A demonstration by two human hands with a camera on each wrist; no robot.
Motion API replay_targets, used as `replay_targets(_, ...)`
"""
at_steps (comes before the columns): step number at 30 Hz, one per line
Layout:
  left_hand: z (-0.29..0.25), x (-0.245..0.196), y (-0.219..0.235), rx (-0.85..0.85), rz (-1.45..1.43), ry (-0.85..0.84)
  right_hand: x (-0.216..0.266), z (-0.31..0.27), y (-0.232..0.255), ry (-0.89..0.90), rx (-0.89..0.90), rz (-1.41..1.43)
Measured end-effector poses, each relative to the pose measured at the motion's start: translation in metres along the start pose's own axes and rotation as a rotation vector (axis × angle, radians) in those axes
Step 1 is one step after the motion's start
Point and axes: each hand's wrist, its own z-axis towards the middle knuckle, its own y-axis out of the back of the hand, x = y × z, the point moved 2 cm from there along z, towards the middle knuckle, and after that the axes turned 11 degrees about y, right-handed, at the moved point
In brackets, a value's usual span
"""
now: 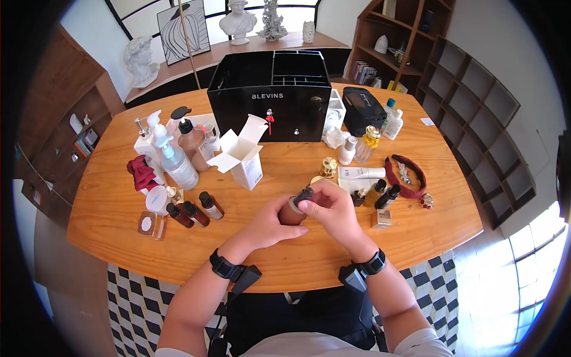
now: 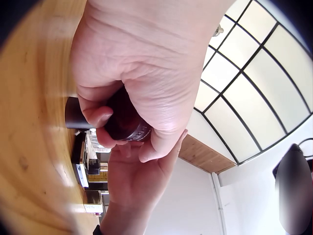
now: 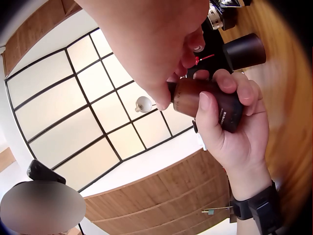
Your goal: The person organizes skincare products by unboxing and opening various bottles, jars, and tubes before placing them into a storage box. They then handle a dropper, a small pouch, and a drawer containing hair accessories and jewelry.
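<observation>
My left hand [image 1: 269, 224] grips a brown bottle [image 1: 289, 215] above the front of the table, fingers and thumb curled round its body. White lettering marks the bottle [image 3: 188, 96] in the right wrist view, where it lies tilted in that palm. With thumb and fingers, my right hand [image 1: 334, 209] pinches the dark top [image 1: 304, 195] at the bottle's neck. That hand largely covers the neck in the right wrist view. A dark cylinder [image 3: 246, 51] stands on the wood just beyond both hands.
An opened white carton [image 1: 245, 160] stands before a black organizer box [image 1: 270, 116]. Pump bottles [image 1: 178, 166] and small brown bottles [image 1: 211, 205] crowd the left. On the right are a white tube [image 1: 363, 172], a red headband [image 1: 416, 193], a perfume bottle [image 1: 367, 146] and a small box [image 1: 381, 219].
</observation>
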Motion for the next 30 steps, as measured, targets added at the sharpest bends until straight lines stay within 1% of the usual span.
replay_targets(3, -0.002, -0.005, -0.001, 0.03, -0.005, 0.044, 0.003, 0.0, 0.004, 0.024, 0.055, -0.121)
replay_targets(5, -0.003, -0.002, -0.001, 0.066, -0.031, 0.08, 0.005, 0.001, 0.004, 0.043, 0.076, -0.116)
replay_targets(9, -0.005, -0.005, -0.001, 0.24, -0.178, 0.163, 0.009, 0.001, 0.006, 0.047, 0.134, -0.131)
replay_targets(14, -0.01, -0.011, -0.002, 0.431, -0.4, 0.24, 0.01, 0.0, 0.003, -0.017, 0.178, 0.123)
replay_targets(15, -0.01, -0.011, -0.002, 0.42, -0.424, 0.221, 0.009, 0.0, 0.002, -0.035, 0.182, 0.163)
replay_targets(18, -0.007, -0.007, -0.002, 0.373, -0.457, 0.172, 0.003, 0.001, 0.005, -0.142, 0.07, 0.309)
replay_targets(19, -0.006, -0.006, -0.002, 0.348, -0.444, 0.164, -0.003, 0.003, 0.007, -0.134, 0.027, 0.275)
replay_targets(22, -0.003, -0.001, -0.004, 0.283, -0.416, 0.161, -0.007, 0.001, 0.004, -0.124, -0.133, 0.307)
replay_targets(25, -0.002, 0.0, -0.004, 0.223, -0.359, 0.153, -0.004, 0.0, 0.005, -0.134, -0.081, 0.342)
replay_targets(28, -0.003, -0.004, -0.005, 0.195, -0.294, 0.155, -0.001, -0.002, -0.002, -0.108, 0.072, 0.442)
replay_targets(30, -0.002, -0.003, -0.006, 0.203, -0.265, 0.153, 0.0, -0.003, -0.001, -0.12, 0.112, 0.33)
